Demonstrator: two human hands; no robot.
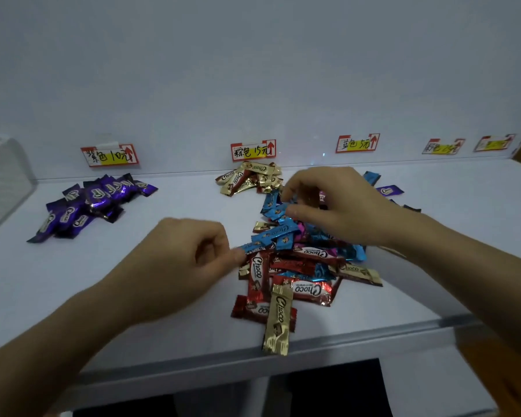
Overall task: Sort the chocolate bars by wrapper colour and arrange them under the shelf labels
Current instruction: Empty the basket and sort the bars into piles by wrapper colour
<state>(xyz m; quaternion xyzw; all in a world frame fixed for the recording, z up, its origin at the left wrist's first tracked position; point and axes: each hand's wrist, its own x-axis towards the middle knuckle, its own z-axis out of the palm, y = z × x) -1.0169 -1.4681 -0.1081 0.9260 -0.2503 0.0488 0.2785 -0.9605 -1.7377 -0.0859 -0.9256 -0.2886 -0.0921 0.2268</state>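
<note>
The left hand [187,260] pinches a blue bar [254,246]; the right hand [337,203] curls over the pile [301,266], grip unclear. A gold bar [278,320] overhangs the shelf [193,335] edge.

A white perforated basket [3,182] stands far left by the pale back wall [253,70], with an orange-brown surface [494,371] lower right.

Left hand [190,260] loosely fisted, thumb to forefinger; right hand [337,206] arched palm-down, fingertips curled under.
</note>
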